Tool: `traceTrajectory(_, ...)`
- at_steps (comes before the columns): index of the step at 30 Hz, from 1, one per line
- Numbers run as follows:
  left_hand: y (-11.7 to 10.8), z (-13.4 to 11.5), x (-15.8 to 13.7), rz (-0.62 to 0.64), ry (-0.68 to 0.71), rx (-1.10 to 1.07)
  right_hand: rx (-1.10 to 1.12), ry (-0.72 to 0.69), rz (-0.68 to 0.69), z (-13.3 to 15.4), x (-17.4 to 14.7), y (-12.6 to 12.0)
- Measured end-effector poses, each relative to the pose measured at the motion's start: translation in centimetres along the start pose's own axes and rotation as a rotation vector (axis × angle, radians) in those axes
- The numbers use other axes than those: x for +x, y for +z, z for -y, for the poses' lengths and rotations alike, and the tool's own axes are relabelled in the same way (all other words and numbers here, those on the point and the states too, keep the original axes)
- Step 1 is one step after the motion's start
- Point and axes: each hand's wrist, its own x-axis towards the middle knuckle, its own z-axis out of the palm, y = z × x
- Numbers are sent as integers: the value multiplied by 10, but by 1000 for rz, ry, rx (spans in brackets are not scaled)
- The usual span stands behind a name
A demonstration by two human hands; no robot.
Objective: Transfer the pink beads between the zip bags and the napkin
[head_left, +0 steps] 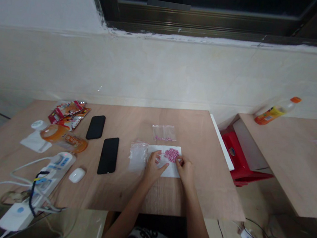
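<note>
A heap of small pink beads (171, 155) lies on a white sheet of paper (172, 172) on the wooden table. At the sheet's left side, my left hand (153, 167) has curled fingers, with something small and pinkish showing among them; its thumb points toward the beads. Touching the heap's right edge, my right hand (186, 170) has thumb and forefinger pinched together, and what sits between the tips is too small to tell. Just beyond the sheet lie small clear bags (164, 132) with pink beads along their lower edge. A stack of clear plastic bags (137, 156) is left of my left hand.
Two black phones (108, 155) (95, 127), a white earphone case (77, 175), a lying orange drink bottle (64, 138), snack packets (70, 113) and a corded power strip (50, 176) occupy the left. Right of the table are a red stool (238, 156) and another table with a bottle (275, 112).
</note>
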Motion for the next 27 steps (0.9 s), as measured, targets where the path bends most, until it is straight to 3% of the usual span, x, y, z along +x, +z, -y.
traceTrajectory(9,0,-3,1,-9,-16,-13,128,29,-5,2,-1,-3)
traceTrajectory(17,1,2,0,-8,5,-17,350,-61,169,28,-4,7)
traceTrajectory(27,1,0,1,-7,-2,-22,137,34,43,-3,-1,-4)
